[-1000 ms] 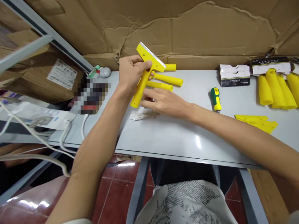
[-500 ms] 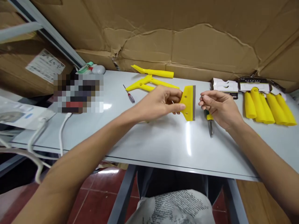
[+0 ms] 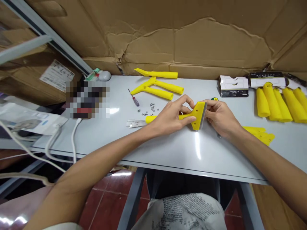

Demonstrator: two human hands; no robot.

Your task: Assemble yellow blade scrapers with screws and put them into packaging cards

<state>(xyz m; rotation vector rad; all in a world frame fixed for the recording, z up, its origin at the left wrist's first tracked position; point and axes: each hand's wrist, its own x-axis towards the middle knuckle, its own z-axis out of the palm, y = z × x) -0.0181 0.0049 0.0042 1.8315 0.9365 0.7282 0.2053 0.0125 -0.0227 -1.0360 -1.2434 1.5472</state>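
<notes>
My left hand (image 3: 171, 115) is closed around a yellow scraper (image 3: 198, 116), its head facing right with a metal blade along the edge. The scraper's round handle sticks out left of the hand. Two holes show in the head. My right hand (image 3: 222, 116) has its fingers pinched at the blade side, touching the upper corner of the head; anything small between the fingertips is hidden. Beneath the right hand lies a screwdriver (image 3: 215, 99), mostly covered, with its green-yellow handle end showing. Small screws and nuts (image 3: 152, 105) lie scattered beyond the left hand, near a pile of blades (image 3: 135, 123).
Yellow scraper handles (image 3: 159, 92) and a small screwdriver (image 3: 136, 101) lie at the back. On the right are flat yellow pieces (image 3: 260, 134), several packaged yellow handles (image 3: 271, 102) and a white-black box (image 3: 233, 86). White cables (image 3: 74, 137) hang over the left front edge.
My right hand has moved left, from apart to touching the scraper's blade side. The scraper has shifted slightly right and down and tilted. The view has also shifted slightly.
</notes>
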